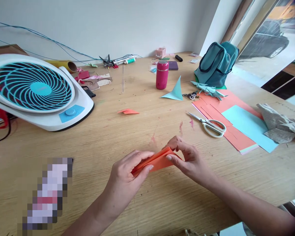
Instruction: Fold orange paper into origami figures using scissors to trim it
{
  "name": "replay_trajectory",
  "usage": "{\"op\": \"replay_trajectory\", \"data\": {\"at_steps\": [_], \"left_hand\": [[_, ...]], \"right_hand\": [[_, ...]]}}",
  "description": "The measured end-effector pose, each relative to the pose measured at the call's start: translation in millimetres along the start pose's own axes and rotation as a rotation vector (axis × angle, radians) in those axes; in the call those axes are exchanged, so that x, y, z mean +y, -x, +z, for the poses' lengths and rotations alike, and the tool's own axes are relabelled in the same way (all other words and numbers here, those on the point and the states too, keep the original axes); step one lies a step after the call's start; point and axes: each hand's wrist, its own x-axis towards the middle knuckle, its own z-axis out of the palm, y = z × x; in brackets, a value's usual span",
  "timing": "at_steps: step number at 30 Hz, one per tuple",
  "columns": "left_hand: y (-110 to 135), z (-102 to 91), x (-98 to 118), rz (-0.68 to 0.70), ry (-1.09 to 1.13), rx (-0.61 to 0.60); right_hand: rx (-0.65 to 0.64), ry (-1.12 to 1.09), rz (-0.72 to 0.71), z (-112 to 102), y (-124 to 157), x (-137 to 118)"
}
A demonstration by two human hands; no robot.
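A folded sheet of orange paper [159, 161] is held between both hands, just above the wooden table. My left hand [130, 173] grips its left end, thumb in front and fingers behind. At the right end, my right hand [184, 154] pinches the paper between thumb and fingers. The paper has layers folded lengthwise, and its far side is hidden. A small folded orange paper piece [128, 111] lies farther up the table. White-handled scissors [212, 127] rest to the right of my right hand, blades pointing left.
A white and blue fan [39, 90] stands at left. Behind are a pink bottle [162, 75], a folded blue paper [175, 91] and keys [192, 95]. Orange sheets [236, 134], a blue sheet [248, 124] and a teal bag [213, 65] lie right. A pixelated object [49, 193] is at lower left.
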Motion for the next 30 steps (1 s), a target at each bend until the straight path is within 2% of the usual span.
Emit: {"op": "replay_trajectory", "data": {"at_steps": [4,6,12,19,23,30], "left_hand": [[1.5,2.8,-1.3,-0.067,0.065,0.008],[2.4,4.1,-2.8,-0.072,0.075,0.017],[3.6,6.3,-2.4,-0.063,0.067,0.013],[5.5,11.0,0.4,-0.013,0.038,-0.006],[7.2,14.2,-1.5,-0.03,0.074,-0.013],[8.7,15.3,-0.1,-0.141,0.108,-0.071]], "right_hand": [[0.151,0.077,-0.072,0.9,1.7,-0.7],[0.187,0.12,-0.12,0.9,2.3,-1.4],[0.153,0.094,-0.088,1.1,2.3,-2.2],[0.152,-0.09,0.028,7.2,3.3,2.0],[0.149,-0.153,0.084,8.7,2.6,6.2],[0.13,-0.227,0.165,8.3,3.8,8.5]]}}
